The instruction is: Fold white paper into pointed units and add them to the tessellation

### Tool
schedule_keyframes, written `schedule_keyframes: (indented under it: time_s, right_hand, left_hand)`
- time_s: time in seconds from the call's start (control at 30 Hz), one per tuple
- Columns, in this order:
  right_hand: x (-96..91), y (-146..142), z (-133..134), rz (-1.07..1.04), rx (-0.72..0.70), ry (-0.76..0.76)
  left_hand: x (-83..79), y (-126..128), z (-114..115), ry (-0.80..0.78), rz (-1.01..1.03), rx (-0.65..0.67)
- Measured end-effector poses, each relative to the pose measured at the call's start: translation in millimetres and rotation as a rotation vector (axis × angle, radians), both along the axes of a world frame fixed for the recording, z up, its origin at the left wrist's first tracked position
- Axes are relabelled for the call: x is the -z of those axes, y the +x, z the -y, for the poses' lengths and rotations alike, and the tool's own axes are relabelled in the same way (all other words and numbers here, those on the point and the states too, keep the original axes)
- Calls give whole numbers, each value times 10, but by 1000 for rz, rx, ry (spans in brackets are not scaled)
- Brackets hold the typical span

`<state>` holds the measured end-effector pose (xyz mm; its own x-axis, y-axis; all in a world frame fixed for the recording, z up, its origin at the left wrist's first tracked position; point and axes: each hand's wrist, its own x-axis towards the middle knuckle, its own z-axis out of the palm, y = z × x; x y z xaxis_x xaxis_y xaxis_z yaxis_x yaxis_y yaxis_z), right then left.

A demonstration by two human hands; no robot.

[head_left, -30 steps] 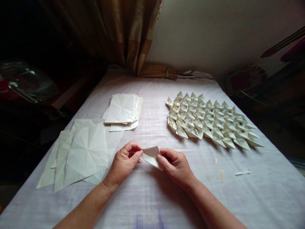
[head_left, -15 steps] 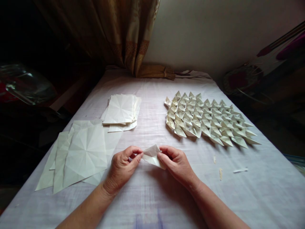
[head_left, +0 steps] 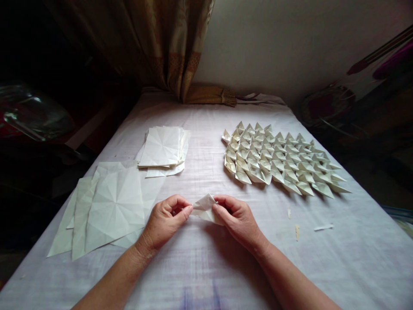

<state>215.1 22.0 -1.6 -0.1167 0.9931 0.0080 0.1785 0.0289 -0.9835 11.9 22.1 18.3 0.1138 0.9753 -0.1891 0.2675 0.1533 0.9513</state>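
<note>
Folded paper piece (head_left: pixel 205 207) held just above the tabletop (head_left: pixel 206 267), near its front centre; long axis runs left-right, tilted down toward the right. Left hand (head_left: pixel 164 221) pinches its left tip, right hand (head_left: pixel 239 221) closed on its right end. Creased sheets (head_left: pixel 112 206) left; finished folded pieces (head_left: pixel 280 161) in rows far right.

I see a plain off-white wall (head_left: pixel 290 47) behind the pale lilac cloth-covered surface (head_left: pixel 209 275), with a brown-gold patterned curtain (head_left: pixel 176 47) at its far end (left side in shadow).
</note>
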Motion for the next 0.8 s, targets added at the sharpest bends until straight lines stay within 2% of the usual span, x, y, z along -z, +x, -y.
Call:
schedule_keyframes:
  time_s: [0.27,0.43,0.53,0.7,0.8]
  right_hand:
    - [38,-19,6,16,7,83]
    - [49,-25,17,21,-12,109]
    - [28,-13,14,21,-19,85]
    - [-40,34,-20,-14,26,19]
    - [-92,53,-40,-48,2,-59]
  left_hand:
    - [-42,11,-38,-120,79,-34]
    - [-66,-27,-59,-210,51,86]
    - [-94,-37,-64,-236,54,109]
    - [-113,-50,-75,-265,55,22]
    - [-115,-63,-86,-276,53,-7]
